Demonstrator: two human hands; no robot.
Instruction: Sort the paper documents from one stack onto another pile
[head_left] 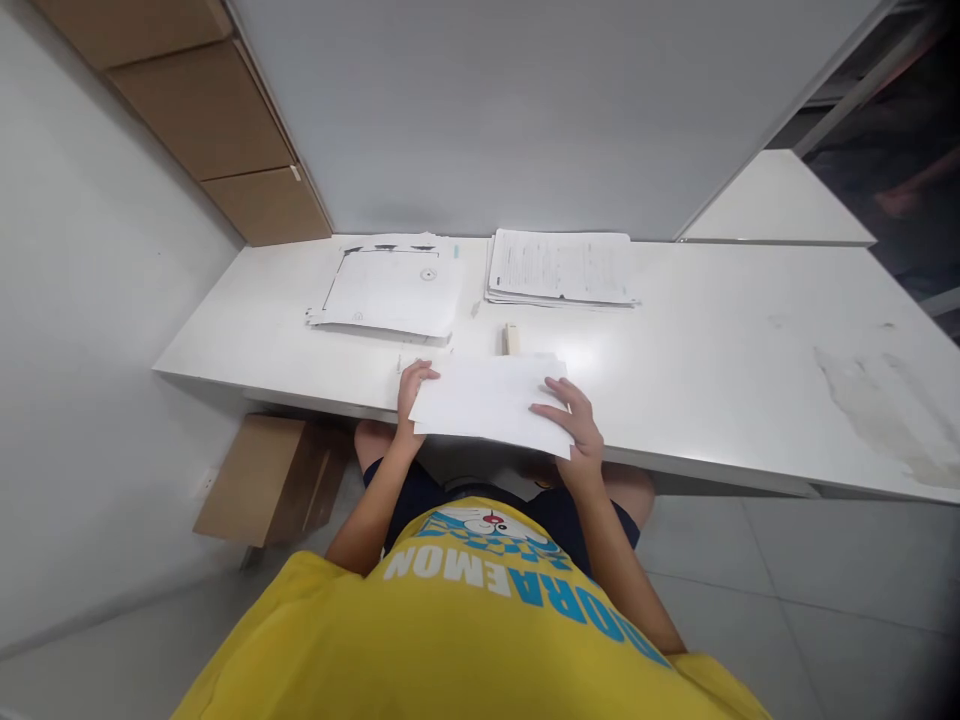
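Note:
Several white paper sheets (487, 400) are held between my two hands at the table's front edge, slightly out of line with one another. My left hand (414, 392) grips their left edge, with fingertips on top. At the right end, my right hand (574, 415) grips the sheets with its fingers bent over the top face. Just beyond the papers stands a small cream-coloured stapler-like object (511, 340), its near end hidden by the sheets. Further back lie a stack of printed sheets (562, 266) on the right and a stack of drawn-on sheets (390, 288) on the left.
The white table (697, 350) runs along a grey panel (487, 120). Brown cardboard boxes (210, 110) line the back left, and another box (255, 480) sits below the table. A peeled, stained patch (877, 410) marks the table's right end.

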